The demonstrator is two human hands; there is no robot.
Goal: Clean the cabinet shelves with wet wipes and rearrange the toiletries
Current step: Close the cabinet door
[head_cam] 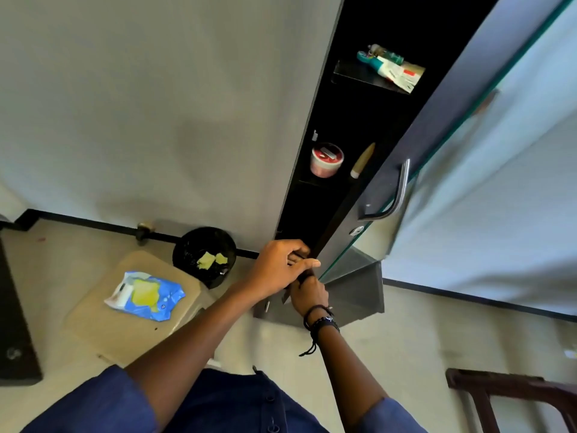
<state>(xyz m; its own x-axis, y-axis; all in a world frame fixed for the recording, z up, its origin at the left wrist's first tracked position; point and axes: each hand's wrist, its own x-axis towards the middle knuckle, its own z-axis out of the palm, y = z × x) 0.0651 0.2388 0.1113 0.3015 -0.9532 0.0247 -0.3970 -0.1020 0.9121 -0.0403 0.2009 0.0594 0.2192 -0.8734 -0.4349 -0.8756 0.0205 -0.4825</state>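
Observation:
The black wall cabinet (pixel 315 126) stands with its mirrored door (pixel 415 157) swung open. Toothpaste tubes (pixel 392 68) lie on its top shelf. On the middle shelf are a pink jar (pixel 327 160) and a beige tube (pixel 363 160). The lowest shelf looks dark and bare. My left hand (pixel 279 267) is curled at the cabinet's bottom edge, its fingers closed on a small dark object (pixel 302 276) I cannot identify. Just beneath, touching it, is my right hand (pixel 309 295), fingers hidden behind the left hand. A blue wet wipes pack (pixel 146 295) lies apart on a beige stool (pixel 93 323).
A black bin (pixel 187 248) holding used yellow wipes (pixel 206 260) sits on the floor against the wall beside the stool. A grey panel (pixel 359 292) juts out under the cabinet. The door's metal handle (pixel 398 189) projects toward me. A dark wooden chair (pixel 512 392) is at the lower right.

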